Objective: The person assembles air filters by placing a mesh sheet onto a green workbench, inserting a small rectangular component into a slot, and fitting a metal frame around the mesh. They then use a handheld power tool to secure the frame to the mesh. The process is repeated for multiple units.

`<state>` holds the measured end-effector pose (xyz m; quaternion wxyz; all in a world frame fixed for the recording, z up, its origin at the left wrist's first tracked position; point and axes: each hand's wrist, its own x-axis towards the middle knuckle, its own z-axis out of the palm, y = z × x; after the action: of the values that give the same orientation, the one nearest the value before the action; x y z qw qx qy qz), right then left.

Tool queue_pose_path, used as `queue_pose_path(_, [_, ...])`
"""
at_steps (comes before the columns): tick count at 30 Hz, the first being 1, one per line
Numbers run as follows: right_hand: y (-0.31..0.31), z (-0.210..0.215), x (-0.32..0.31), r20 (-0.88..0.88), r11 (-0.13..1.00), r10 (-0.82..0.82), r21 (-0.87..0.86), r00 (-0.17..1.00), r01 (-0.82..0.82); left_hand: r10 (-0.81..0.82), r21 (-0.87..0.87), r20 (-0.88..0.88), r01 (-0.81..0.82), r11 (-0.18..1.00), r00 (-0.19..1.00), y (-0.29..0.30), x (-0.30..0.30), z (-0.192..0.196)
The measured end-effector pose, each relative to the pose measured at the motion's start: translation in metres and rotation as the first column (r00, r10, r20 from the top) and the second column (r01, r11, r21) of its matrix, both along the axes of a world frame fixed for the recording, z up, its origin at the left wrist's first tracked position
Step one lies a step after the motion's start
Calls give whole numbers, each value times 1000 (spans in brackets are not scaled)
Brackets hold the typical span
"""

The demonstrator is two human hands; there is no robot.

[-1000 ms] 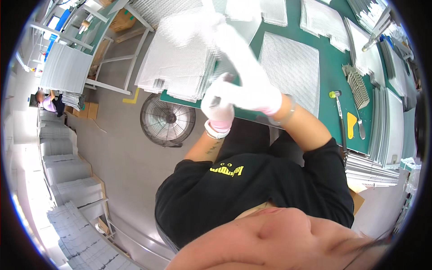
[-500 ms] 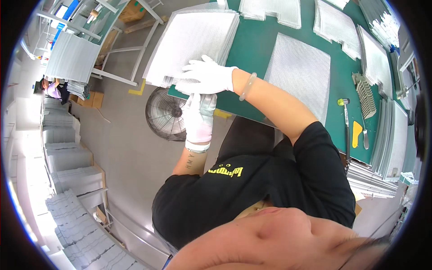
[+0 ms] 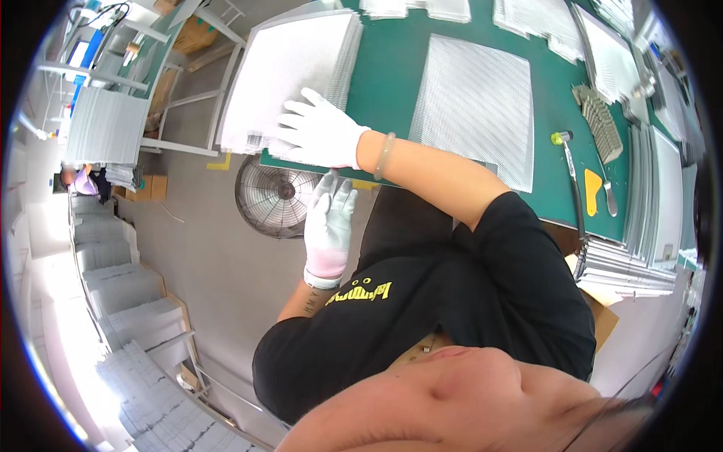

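My right hand (image 3: pixel 320 134), in a white glove, lies over the near corner of a stack of mesh sheets (image 3: pixel 290 56). Its fingers are spread and the hand looks flat; whether it presses on the top sheet I cannot tell. Just below the table edge hovers my left hand (image 3: pixel 330 230), also gloved in white, its fingers loosely extended and nothing visible in it. To the right of the stack, a single mesh sheet (image 3: pixel 474 105) lies on the green table (image 3: pixel 385 64), partly hidden by my right forearm.
On the table's right are a mallet (image 3: pixel 570 162), a yellow scraper (image 3: pixel 592 192), a putty knife (image 3: pixel 611 200) and a row of grey pieces (image 3: pixel 600 124). More mesh stacks (image 3: pixel 538 26) line the far side. A floor fan (image 3: pixel 275 196) stands left of my left hand.
My left hand has drawn back toward me, away from the table edge and my right hand. My right hand stays at the stack's near corner, its fingers more spread. The whole view has shifted slightly.
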<state>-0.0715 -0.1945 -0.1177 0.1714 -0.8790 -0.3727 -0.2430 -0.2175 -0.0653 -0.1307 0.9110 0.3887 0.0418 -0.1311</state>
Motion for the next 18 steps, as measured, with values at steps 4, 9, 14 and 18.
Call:
queue_pose_path(4, [-30, 44, -22, -7, 950, -8, 313, 1000, 9, -80, 385, 73, 46, 922, 994, -10, -10, -45])
queue_pose_path(9, [-165, 42, -109, -34, 834, -403, 398, 914, 383, -462, 788, 605, -406, 463, 648, -63, 43, -38])
queue_pose_path(14, [-268, -60, -223, -242, 323, -925, -101, 292, 941, -758, 775, 392, -631, -34, 522, -125, 82, -56])
queue_pose_path(18, [-246, -56, -248, -302, 401, -879, -50, 369, 915, -757, 808, 447, -578, 114, 477, -144, 79, -48])
